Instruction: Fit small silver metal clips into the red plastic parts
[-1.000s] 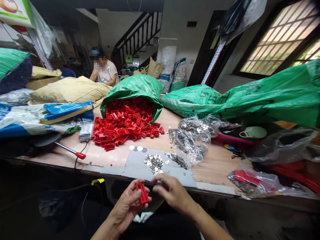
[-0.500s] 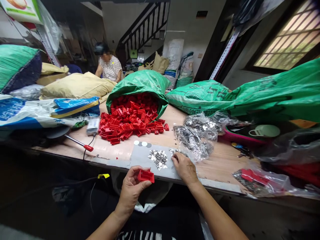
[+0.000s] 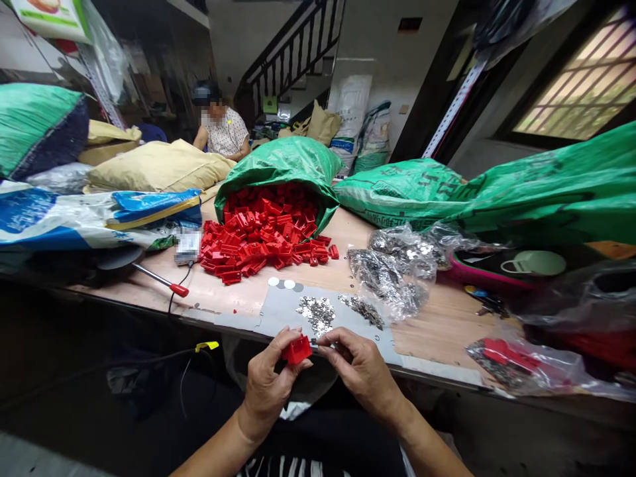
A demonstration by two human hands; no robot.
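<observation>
My left hand (image 3: 272,374) grips a red plastic housing (image 3: 298,350), a small open box shape, in front of the table's near edge. Close beside it on the right, my right hand (image 3: 355,364) pinches a small dark metal piece (image 3: 314,342), its tip nearly at the housing; whether they touch I cannot tell. Just beyond my hands lies a grey mat (image 3: 281,311). On it are a pile of shiny flat metal pieces (image 3: 317,314) and, to the right, a heap of darker small metal parts (image 3: 365,310).
Red housings (image 3: 258,238) spill from a green sack (image 3: 285,159) behind the mat. Clear bags of metal parts (image 3: 387,278) lie to the right, near a pink tray (image 3: 477,275) with a mug. A red-tipped lever (image 3: 179,289) projects at left. A person (image 3: 223,129) sits in the background.
My right hand has left the darker metal heap and come left to the housing with a small metal piece. My left hand has turned the housing and shifted slightly right.
</observation>
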